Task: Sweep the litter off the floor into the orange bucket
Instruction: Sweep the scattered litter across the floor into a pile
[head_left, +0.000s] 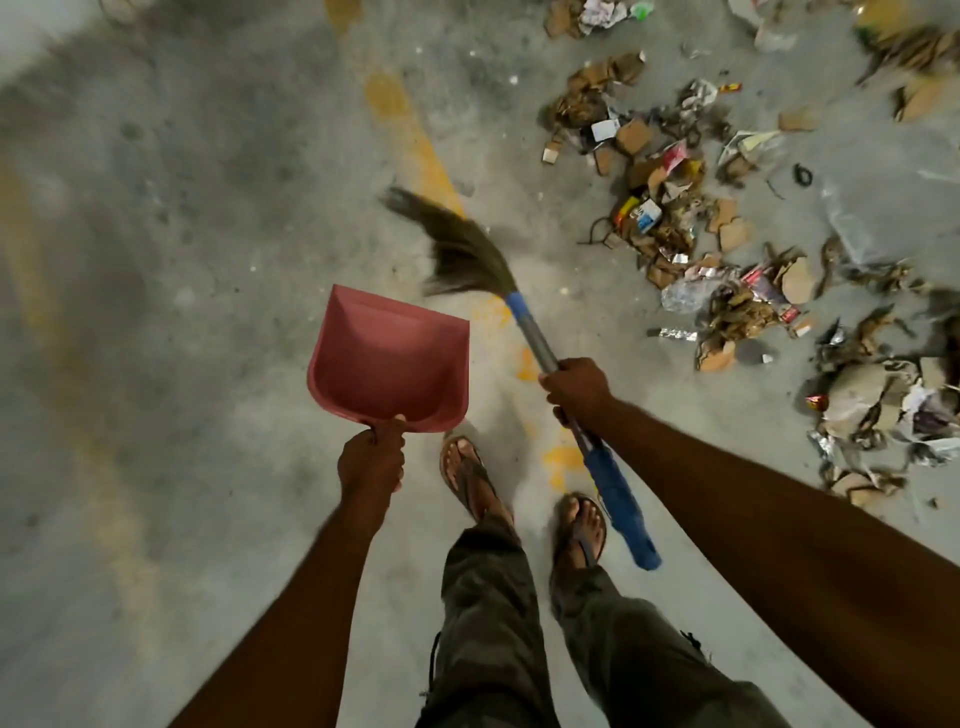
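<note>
Head view: clasping red dustpan (389, 358) by its handle in left grip (371, 460), broom (537, 338) mid-shaft in right grip (576, 387), seemingly readied for litter (670, 208) at right of frame.

A grey concrete floor (197, 244) is showing dark mottled patches; worn yellow painted stripes (410, 135) are running across it; dim light is falling evenly.

Dustpan (387, 358) smooth pink plastic; broom (530, 332) grass bristles, metal shaft; floor (208, 218) rough matt concrete.
</note>
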